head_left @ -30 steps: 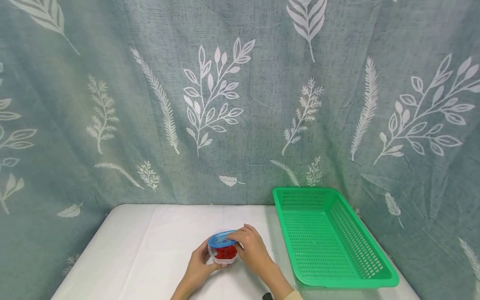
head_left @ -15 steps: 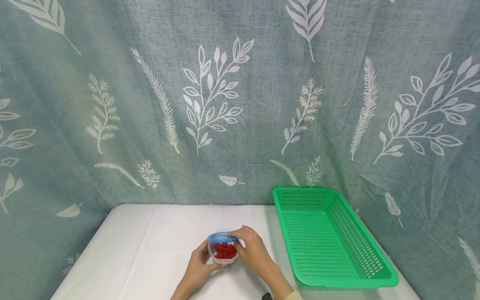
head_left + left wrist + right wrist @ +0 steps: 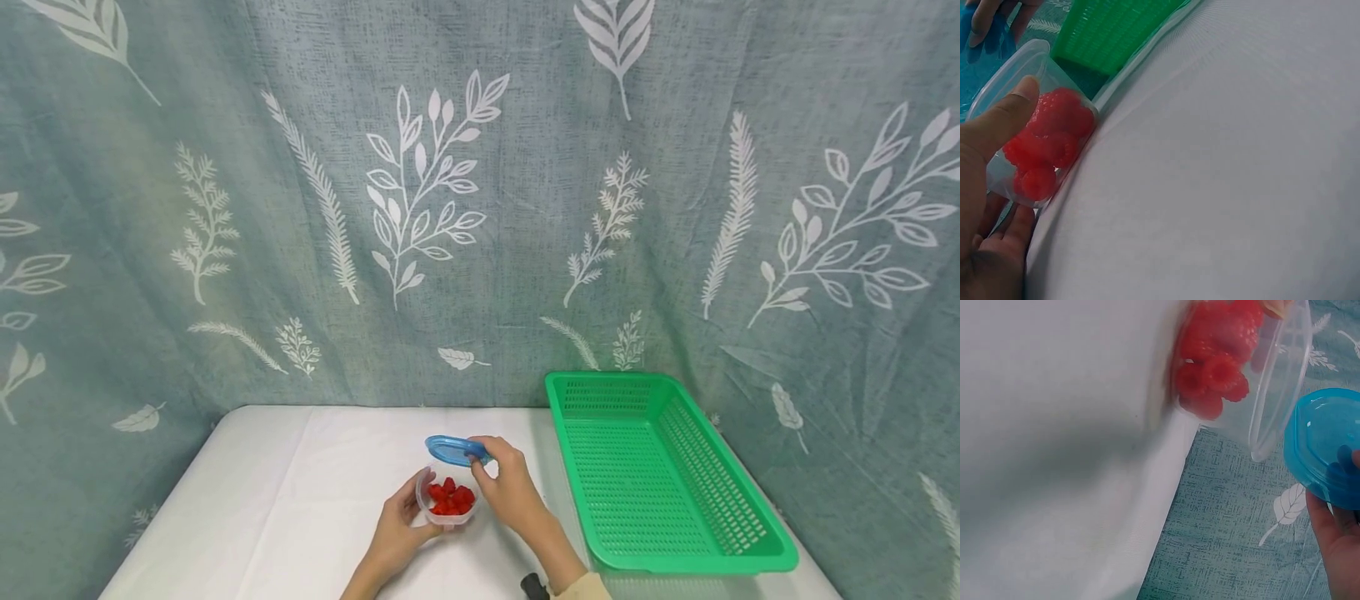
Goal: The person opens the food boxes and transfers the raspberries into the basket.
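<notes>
Nearest us, the left hand (image 3: 397, 525) curls round the side of a clear tub (image 3: 452, 522), which holds red raspberries (image 3: 452, 497), over the white table (image 3: 322, 475). The right hand (image 3: 513, 487) reaches in and pinches the edge of a blue lid (image 3: 450, 451) behind the tub. Half a second ago the lid hung over the berries; now we see it clear of them. The tub hides some left fingers, and the right wrist view cuts the right hand off. Farther back we see a green basket (image 3: 637, 492), then leafy cloth (image 3: 517, 225).
</notes>
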`<control>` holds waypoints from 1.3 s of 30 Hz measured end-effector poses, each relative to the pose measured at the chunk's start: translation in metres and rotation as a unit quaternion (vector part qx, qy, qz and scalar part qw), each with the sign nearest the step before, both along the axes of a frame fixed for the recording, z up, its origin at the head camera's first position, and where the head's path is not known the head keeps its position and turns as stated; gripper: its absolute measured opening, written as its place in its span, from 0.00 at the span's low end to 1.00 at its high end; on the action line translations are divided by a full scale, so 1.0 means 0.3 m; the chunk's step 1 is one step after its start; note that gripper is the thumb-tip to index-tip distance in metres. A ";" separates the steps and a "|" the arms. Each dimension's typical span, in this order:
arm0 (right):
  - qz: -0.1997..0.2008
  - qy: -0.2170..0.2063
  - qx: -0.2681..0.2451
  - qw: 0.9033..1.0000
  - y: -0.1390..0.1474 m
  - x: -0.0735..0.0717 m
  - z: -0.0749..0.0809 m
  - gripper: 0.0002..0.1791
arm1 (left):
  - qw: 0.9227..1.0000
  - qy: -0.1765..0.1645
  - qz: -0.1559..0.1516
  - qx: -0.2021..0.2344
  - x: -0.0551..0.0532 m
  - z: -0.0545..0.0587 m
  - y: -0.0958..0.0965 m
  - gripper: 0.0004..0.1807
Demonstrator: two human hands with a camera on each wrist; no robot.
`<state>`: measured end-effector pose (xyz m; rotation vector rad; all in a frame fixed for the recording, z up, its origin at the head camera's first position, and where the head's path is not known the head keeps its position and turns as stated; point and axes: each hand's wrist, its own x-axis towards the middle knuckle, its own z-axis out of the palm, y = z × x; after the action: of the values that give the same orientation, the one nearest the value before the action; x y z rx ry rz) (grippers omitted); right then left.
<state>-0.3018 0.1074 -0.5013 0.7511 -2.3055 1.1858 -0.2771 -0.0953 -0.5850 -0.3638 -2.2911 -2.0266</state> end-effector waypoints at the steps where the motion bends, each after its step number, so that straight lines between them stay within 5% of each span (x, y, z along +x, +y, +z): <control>1: -0.002 -0.004 -0.004 1.000 0.000 -0.002 0.003 0.15 | 1.000 0.000 0.000 0.001 -0.001 0.000 0.001 0.50; 20: -0.019 -0.003 -0.095 0.995 -0.001 -0.071 0.011 0.16 | 1.000 -0.007 -0.005 0.022 -0.004 -0.003 0.005 0.49; 39: -0.017 -0.102 -0.205 0.973 -0.019 -0.159 -0.034 0.11 | 1.000 -0.017 0.001 0.011 -0.001 0.004 0.003 0.50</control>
<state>-0.3495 0.1018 -0.5115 0.4530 -2.1069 1.7174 -0.2773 -0.0944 -0.5837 -0.3282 -2.2852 -2.0708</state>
